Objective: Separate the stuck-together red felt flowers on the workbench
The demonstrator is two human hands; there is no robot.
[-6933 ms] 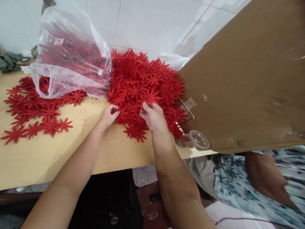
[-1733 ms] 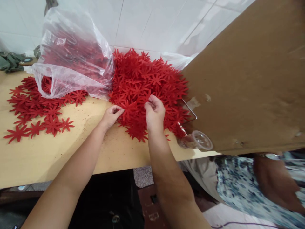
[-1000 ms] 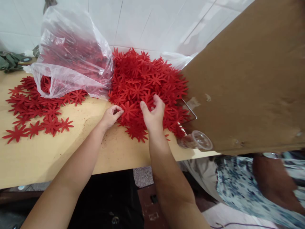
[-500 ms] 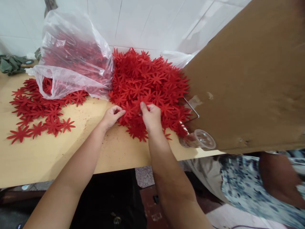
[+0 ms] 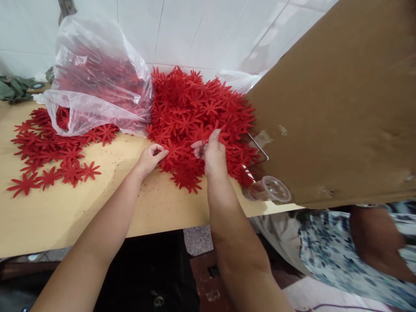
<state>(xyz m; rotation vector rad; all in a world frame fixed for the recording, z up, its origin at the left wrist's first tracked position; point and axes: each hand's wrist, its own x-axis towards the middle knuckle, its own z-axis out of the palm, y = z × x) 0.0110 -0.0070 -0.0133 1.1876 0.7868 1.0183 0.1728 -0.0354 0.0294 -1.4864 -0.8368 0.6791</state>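
Observation:
A heap of red flower-shaped cutouts point(image 5: 201, 104) rises against the wall in front of me. My left hand point(image 5: 151, 159) pinches the edge of a red flower cutout point(image 5: 175, 150) at the heap's near left side, thumb and forefinger together. Over the front of the heap is my right hand point(image 5: 212, 154), its thumb raised and its fingers apart, with nothing visible held in it. Part of its fingers is turned away from view.
A clear plastic bag point(image 5: 97, 112) of red cutouts stands left, with loose cutouts point(image 5: 48, 147) around it. At right are a big cardboard sheet point(image 5: 325, 108), a clear plastic cup point(image 5: 276, 189) on its side and a bent metal wire point(image 5: 258, 146). Another person's patterned clothing point(image 5: 328, 242) shows below.
My right hand has opened from a pinch, its thumb lifting away, and has shifted slightly right. My left hand keeps its pinch in nearly the same spot.

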